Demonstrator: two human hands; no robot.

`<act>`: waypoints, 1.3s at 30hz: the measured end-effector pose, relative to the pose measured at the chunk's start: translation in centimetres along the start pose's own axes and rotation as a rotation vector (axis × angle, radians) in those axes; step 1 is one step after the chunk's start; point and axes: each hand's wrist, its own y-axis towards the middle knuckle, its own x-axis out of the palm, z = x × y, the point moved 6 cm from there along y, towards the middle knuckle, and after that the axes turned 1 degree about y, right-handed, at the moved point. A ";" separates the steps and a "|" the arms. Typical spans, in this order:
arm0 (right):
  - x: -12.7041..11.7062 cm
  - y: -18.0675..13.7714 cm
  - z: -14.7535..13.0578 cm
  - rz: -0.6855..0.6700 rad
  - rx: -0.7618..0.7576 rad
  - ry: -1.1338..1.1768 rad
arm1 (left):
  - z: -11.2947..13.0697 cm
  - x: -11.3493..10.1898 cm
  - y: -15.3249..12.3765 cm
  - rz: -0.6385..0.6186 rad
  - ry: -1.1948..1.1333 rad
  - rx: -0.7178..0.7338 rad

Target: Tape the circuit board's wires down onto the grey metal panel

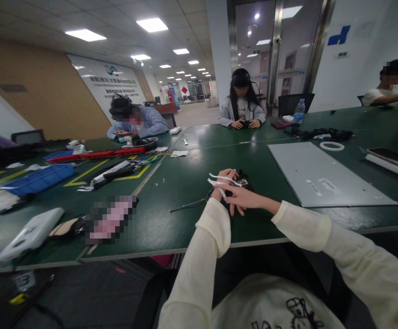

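Wht strip [225, 178] nr L hand [229, 173], long axis approx. sideways.

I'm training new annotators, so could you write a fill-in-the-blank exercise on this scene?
The strips by the left hand and right hand are coloured ____.
The table is coloured ____.
The panel lies to the ____ of both hands.
The nearest tray is coloured ____.

Missing words: white; green; right; blue.
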 end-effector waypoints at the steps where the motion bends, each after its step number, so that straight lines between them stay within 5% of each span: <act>1: 0.1 -0.2 -0.1 -0.019 0.004 -0.008 | -0.2 0.1 0.1 -0.004 0.000 0.010; 14: -3.0 -2.0 -2.9 -0.095 -0.058 -0.043 | -1.0 0.2 0.6 -0.045 -0.064 0.017; 17: -7.3 -2.0 -2.6 0.178 -0.104 -0.027 | -1.0 -0.1 0.5 0.035 -0.069 0.046; 20: -13.2 -3.3 -0.4 0.594 -0.058 -0.178 | -0.6 -0.8 0.4 0.163 -0.012 0.086; 23: -18.1 -6.1 3.2 0.954 0.174 -0.594 | 0.1 -1.4 0.2 0.212 0.063 0.120; 25: -20.0 -8.1 6.1 1.086 0.417 -0.817 | 0.5 -1.1 0.2 0.115 0.088 0.130; 30: -21.2 -10.3 11.9 0.956 0.830 -0.880 | 1.0 0.1 -0.5 -0.241 0.254 0.183; 39: -20.9 -8.7 12.2 0.843 0.749 -0.972 | 0.9 -0.4 -0.7 -0.308 0.386 0.198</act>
